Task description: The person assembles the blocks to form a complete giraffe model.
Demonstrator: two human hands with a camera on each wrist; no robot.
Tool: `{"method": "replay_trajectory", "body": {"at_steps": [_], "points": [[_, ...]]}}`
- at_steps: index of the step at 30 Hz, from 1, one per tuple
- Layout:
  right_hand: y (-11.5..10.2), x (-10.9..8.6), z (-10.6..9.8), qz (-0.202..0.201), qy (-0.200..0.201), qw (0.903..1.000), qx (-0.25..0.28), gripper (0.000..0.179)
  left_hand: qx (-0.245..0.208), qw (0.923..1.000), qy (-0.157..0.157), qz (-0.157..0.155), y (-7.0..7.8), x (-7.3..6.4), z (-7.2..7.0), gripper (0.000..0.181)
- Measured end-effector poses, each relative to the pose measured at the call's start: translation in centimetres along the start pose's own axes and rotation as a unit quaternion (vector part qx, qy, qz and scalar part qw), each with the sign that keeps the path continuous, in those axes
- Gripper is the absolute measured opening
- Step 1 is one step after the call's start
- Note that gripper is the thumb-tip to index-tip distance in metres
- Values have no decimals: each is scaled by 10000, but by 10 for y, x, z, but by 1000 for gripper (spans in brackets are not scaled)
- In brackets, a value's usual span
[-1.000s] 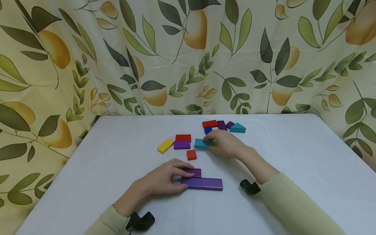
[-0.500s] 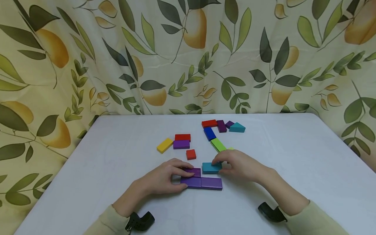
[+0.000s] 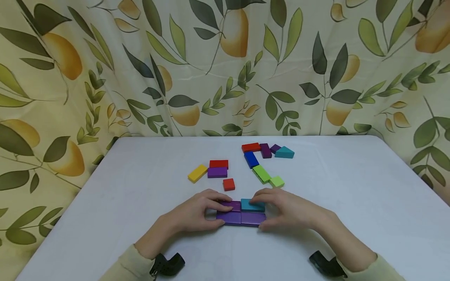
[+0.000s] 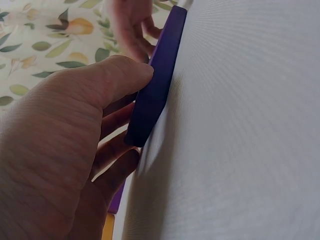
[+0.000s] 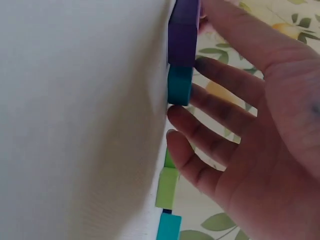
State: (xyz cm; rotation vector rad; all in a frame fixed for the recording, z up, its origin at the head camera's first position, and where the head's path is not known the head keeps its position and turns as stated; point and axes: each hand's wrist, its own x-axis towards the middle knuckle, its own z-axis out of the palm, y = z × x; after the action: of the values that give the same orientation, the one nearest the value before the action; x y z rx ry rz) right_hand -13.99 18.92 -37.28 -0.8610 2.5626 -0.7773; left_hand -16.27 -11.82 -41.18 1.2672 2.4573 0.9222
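White tabletop (image 3: 140, 183): left hand (image 3: 193, 212) and right hand (image 3: 293, 208) bracket blocks (image 3: 247, 217).

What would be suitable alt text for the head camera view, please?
A left hand grips purple blocks while a right hand holds a teal block against them on a white table. Other colorful blocks lie farther back, before a cloth printed with fruit and leaves.
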Motion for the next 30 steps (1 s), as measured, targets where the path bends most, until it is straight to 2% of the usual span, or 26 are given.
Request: {"method": "replay_trajectory", "body": {"at_steps": [3,8,16,30], "points": [[-3,-1,3,25,-61,9998,-178,59,-9,10000,-7,-51,0,-1,0,40],[-3,0,7,-38,28,9992,-384,55,3,10000,24,7,0,-2,0,39],[-3,-2,7,-113,138,9987,-474,52,-6,9999,62,127,-2,0,0,40],[-3,-1,7,-141,189,9983,-537,52,11,9999,69,101,0,0,-1,40]]}}
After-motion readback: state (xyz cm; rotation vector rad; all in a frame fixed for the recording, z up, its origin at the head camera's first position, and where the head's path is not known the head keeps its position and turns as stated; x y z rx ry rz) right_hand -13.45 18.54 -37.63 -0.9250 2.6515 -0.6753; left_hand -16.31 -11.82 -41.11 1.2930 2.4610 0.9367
